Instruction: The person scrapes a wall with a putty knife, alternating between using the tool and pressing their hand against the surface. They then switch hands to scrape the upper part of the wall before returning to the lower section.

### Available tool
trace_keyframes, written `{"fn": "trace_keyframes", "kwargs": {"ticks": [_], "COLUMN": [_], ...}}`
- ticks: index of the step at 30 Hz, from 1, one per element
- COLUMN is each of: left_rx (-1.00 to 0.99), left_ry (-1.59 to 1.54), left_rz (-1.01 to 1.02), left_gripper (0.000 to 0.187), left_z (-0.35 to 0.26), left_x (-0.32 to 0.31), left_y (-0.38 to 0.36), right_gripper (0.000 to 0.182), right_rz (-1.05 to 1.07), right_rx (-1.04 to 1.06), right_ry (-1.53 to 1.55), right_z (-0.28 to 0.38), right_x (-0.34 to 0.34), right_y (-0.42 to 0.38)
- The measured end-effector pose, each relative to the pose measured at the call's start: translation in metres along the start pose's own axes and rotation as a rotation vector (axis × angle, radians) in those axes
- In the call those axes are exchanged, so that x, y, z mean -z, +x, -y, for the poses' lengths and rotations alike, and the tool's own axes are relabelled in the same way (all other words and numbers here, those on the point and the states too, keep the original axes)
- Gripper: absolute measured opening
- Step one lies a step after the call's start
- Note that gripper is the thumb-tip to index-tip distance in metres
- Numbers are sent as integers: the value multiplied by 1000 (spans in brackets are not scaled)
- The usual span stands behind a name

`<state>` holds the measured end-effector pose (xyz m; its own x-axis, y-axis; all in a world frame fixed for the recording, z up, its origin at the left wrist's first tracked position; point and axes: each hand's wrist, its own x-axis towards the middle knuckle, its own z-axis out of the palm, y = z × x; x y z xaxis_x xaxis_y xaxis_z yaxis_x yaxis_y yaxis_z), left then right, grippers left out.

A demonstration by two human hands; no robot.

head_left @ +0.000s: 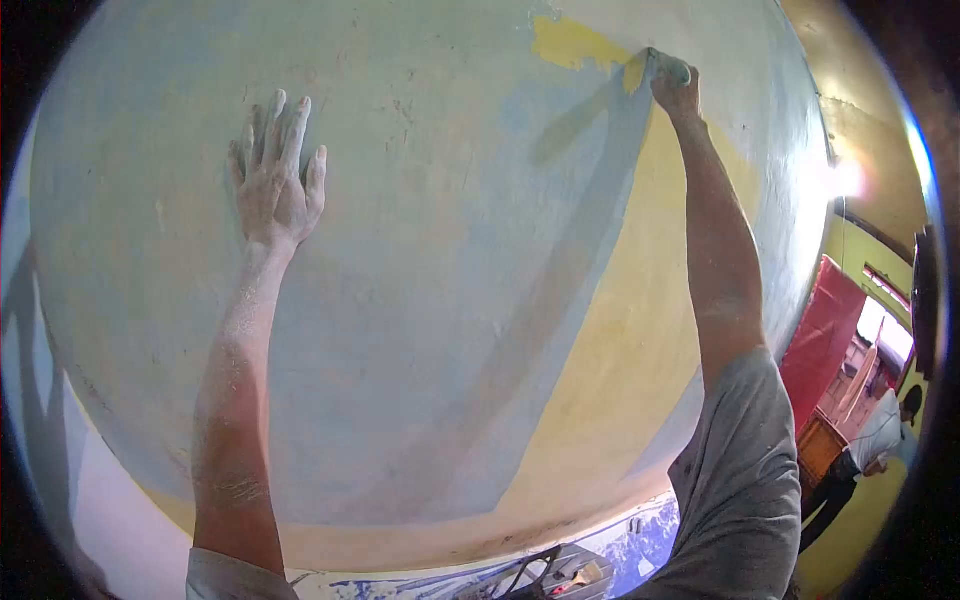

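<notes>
My left hand [275, 190] lies flat against a large painted wall [400, 260], fingers spread, with pale dust on the fingers and forearm. Higher up on the right, my right hand [677, 95] is closed around a small greenish hand tool [668, 66]. The tool meets the wall beside a bare yellow patch [580, 43]; the fingers partly hide it, so its exact kind does not show. The wall is mostly faded blue-green, and a broad yellow band [610, 370] runs down below my right hand.
Below the wall, a dark stand or bench [560, 572] holds a brush-like item [585, 577], near a blue and white stained surface [640, 545]. On the right, another person [875, 440] stands by a red panel [822, 330] and a doorway. A bright lamp [846, 179] shines at the wall's right edge.
</notes>
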<state>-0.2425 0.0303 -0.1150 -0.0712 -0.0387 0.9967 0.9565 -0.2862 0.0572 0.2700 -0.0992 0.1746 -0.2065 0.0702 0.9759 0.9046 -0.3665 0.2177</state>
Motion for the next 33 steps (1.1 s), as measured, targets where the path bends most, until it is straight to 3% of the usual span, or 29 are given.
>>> {"fn": "trace_keyframes", "kwargs": {"ticks": [3, 4, 5, 11, 12, 15, 17, 19, 20, 23, 24, 25, 27, 29, 31, 33], "left_rx": [3, 19, 21, -7, -9, 0, -13, -7, -3, 11, 22, 17, 13, 18, 29, 50], "left_ry": [-16, -22, -20, -9, -38, -49, -50, -6, -59, -50, -90, -89, -88, -89, -97, -40], "left_rz": [26, 51, 56, 4, 14, 17, 23, 77, 73, 59, 57, 57, 37, 56, 75, 66], "left_gripper": [57, 57, 57, 57, 57, 57, 57, 57, 57, 56, 56, 56, 55, 55, 55, 56], "left_z": [-1, 0, 1, 5, 6, 8, 7, 11, 11, 13, 11, 11, 13, 12, 10, 10], "left_x": [4, 5, 5, -3, -5, 4, 4, 3, 2, -3, -2, -4, -5, -3, -3, -5], "left_y": [0, 0, -2, -3, -4, -3, -3, -1, -2, -1, 0, -1, -1, -1, -1, -1], "right_gripper": [24, 23, 23, 22, 22, 23, 25, 33, 31, 39, 40, 40, 39, 36, 30, 34], "right_rz": [-81, -99, -95, -126, -236, -188, -125, -202, -85, 11, -50, -50, -140, -83, -79, -18], "right_rx": [100, 150, 152, 78, 290, 212, 260, 5, -113, -118, -347, -352, -337, -355, -51, -1], "right_ry": [-55, 266, 269, -51, -98, 165, -7, 150, 204, 209, 157, 157, 500, 369, 92, 48], "right_z": [7, 8, 14, 13, 13, 16, -3, 4, -2, -7, -3, -2, -1, 11, -2, 1], "right_x": [5, 12, 15, 6, 5, 17, 2, 0, 3, 37, 42, 43, 50, 49, 22, 16], "right_y": [-15, -24, -21, 18, 12, 8, 27, 49, 59, 46, 41, 28, -5, -35, -59, -75]}}
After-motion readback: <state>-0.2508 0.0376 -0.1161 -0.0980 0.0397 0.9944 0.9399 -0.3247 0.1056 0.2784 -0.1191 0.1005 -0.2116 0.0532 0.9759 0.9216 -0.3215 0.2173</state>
